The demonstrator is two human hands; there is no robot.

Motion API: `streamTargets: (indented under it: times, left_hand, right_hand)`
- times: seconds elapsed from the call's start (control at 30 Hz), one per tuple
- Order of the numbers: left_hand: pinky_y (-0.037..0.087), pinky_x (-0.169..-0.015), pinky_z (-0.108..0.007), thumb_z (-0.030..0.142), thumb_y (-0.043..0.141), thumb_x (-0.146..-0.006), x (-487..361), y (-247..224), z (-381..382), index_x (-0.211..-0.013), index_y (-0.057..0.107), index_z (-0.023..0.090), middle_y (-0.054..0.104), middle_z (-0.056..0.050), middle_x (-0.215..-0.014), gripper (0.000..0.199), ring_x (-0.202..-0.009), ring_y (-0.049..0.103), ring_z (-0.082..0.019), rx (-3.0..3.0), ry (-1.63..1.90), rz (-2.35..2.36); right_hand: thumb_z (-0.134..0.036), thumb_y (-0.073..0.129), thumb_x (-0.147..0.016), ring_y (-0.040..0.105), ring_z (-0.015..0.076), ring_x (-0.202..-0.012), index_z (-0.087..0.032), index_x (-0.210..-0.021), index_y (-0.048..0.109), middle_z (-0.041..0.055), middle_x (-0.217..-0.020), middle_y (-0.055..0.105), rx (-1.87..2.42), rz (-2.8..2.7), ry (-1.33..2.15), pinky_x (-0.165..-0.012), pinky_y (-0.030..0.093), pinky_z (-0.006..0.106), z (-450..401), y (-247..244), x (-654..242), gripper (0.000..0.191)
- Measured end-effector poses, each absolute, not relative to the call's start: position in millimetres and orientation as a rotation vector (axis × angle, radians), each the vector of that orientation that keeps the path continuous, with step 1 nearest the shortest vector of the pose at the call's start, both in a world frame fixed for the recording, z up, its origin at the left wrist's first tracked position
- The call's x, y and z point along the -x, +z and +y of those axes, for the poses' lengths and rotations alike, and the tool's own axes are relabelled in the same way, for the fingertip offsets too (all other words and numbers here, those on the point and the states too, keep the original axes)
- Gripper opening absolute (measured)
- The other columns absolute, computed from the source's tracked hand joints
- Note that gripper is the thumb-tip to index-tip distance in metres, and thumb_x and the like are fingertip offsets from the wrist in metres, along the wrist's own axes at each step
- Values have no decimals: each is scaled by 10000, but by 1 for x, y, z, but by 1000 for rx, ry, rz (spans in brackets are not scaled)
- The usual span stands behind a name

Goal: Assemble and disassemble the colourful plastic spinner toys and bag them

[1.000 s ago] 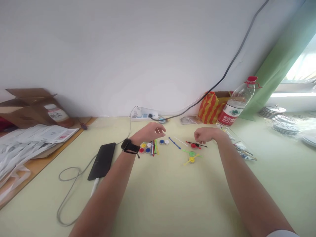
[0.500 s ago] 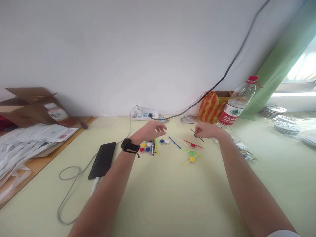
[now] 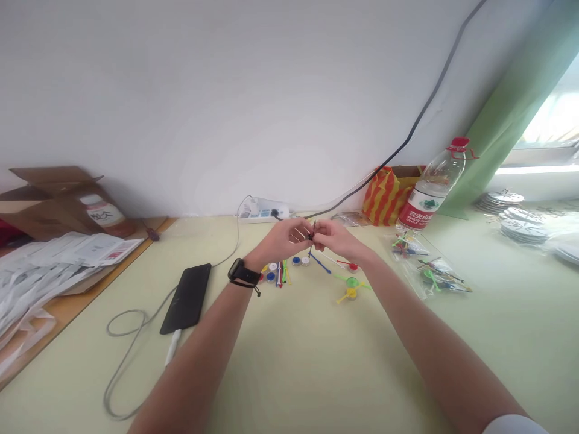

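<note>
Both hands met above the middle of the table [image 3: 289,349], the left hand [image 3: 286,239] and the right hand [image 3: 337,239] holding a thin black arrow [image 3: 313,236] between them. The left fingers were curled, with thumb and fingertips closed on the dark middle of the arrow; the right fingers were bunched and pinched it from the other side. The arrow stood roughly upright, its lower end above the near tabletop. A smartwatch [image 3: 244,273] was on the left wrist. Just below the hands lay a blue arrow [image 3: 320,263], with a blue-topped disc [image 3: 296,261] and a white-topped disc [image 3: 305,261] beside it. A white arrow [image 3: 333,260] slanted toward a red arrow on a red-topped disc [image 3: 353,267], partly hidden by the right forearm. Nearer the person, a green spinner [image 3: 351,282] and a yellow spinner [image 3: 351,293] lay close together. Next to the left wrist were a bundle of coloured arrows [image 3: 283,274] and a group of small capped discs [image 3: 271,276], some of them partly covered by the wrist. Farther left lay a black smartphone [image 3: 186,298] with a cable attached. A power strip [image 3: 263,211] sat by the wall; to the right stood a large plastic bottle [image 3: 423,205], with clear bags of spinner parts [image 3: 436,277] in front.
</note>
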State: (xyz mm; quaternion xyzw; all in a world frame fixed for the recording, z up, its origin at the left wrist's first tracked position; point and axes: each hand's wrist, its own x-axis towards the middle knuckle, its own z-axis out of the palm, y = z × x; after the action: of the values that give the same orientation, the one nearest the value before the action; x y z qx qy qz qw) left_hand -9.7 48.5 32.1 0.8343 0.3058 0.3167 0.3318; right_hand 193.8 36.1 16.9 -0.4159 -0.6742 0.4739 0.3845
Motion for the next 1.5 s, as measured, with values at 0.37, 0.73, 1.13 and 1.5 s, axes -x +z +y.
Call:
streamTargets:
  times: [0.37, 0.73, 1.13, 1.5]
  left_hand:
    - [486, -612, -261, 285, 771, -711, 12, 20, 51, -743, 678, 192, 710, -9, -742, 135, -701, 664, -169, -2281, 582, 883]
    - [423, -504, -266, 290, 862, -551, 20, 2, 59, -673, 792, 222, 717, -35, -789, 157, -630, 629, -183, -2285, 172, 963]
    - [459, -620, -256, 412, 873, -572, 41, -4, 77, -900, 780, 261, 704, -21, -1001, 373, -759, 632, -181, -2360, 265, 1059]
    - [529, -769, -307, 510, 817, -739, 34, 5, 70, -1047, 770, 240, 734, -70, -1122, 412, -1006, 673, -247, -2334, 502, 1036]
  right_hand:
    - [-247, 499, -915, 509, 160, -703, -226, -1121, 522, 1, -847, 598, 1623, -1983, 911, -586, 373, 249, 28, 7, -192, 208]
    - [-402, 806, -725, 660, 219, -842, -220, -865, 692, 52, -965, 738, 1965, -2433, 788, -614, 413, 284, 42, 24, -260, 257]
    - [-296, 844, -630, 682, 204, -756, -209, -813, 693, 27, -795, 733, 1997, -2346, 1095, -625, 448, 285, 47, 16, -274, 253]
    - [-192, 699, -772, 718, 185, -723, -194, -740, 566, 61, -787, 759, 1766, -2016, 1038, -675, 545, 268, 43, 28, -267, 137]
